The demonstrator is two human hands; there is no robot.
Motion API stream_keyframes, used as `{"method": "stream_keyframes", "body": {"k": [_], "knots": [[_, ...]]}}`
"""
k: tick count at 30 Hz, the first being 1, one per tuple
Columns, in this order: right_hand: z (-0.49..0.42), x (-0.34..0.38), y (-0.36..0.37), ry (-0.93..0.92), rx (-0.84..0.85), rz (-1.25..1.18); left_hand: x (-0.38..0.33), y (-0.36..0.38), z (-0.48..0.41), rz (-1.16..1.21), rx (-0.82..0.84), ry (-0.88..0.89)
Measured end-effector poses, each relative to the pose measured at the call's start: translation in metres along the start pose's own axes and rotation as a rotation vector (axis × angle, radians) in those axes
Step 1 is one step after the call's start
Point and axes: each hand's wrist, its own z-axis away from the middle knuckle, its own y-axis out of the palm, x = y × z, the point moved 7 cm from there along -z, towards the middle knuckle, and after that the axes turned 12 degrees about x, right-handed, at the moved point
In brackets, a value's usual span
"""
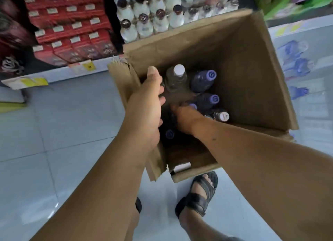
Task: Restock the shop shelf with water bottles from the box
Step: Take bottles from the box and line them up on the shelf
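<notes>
An open cardboard box (243, 64) stands on the floor below me, holding several upright water bottles. One has a white cap (179, 70), two have purple caps (210, 75) (214, 98), and one has a pale cap (223, 115). My left hand (149, 103) grips the box's left wall, thumb along the rim and fingers curled inside. My right hand (183, 118) reaches down among the bottles, next to another purple cap (193, 105). Its fingers are hidden, so I cannot see whether they hold a bottle.
The bottom shelf (100, 67) ahead carries white bottles with dark caps (144, 24) and red packs (72, 28) to their left. Blue-labelled bottles (295, 49) lie on a shelf at the right. My sandalled foot (201, 192) stands by the box's near corner on the tiled floor (63, 118).
</notes>
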Motion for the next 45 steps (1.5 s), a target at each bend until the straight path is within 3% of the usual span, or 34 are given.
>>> {"method": "stream_keyframes", "body": {"k": [6,13,26,32,45], "knots": [[0.002,-0.004,-0.010,0.029,-0.027,-0.058,-0.006,-0.004,-0.004,-0.014,0.018,0.011],[0.100,0.003,-0.048,0.027,-0.285,-0.053,-0.043,0.014,0.055,-0.041,0.009,0.023],[0.478,0.047,-0.193,-0.146,-0.801,-0.237,-0.204,0.079,0.337,-0.051,-0.019,0.248],[0.644,0.083,-0.269,-0.381,-0.982,-0.526,-0.297,0.108,0.467,-0.075,0.071,0.437],[0.944,0.168,-0.410,-0.612,-1.445,-0.604,-0.452,0.104,0.686,-0.099,0.260,0.833]]}}
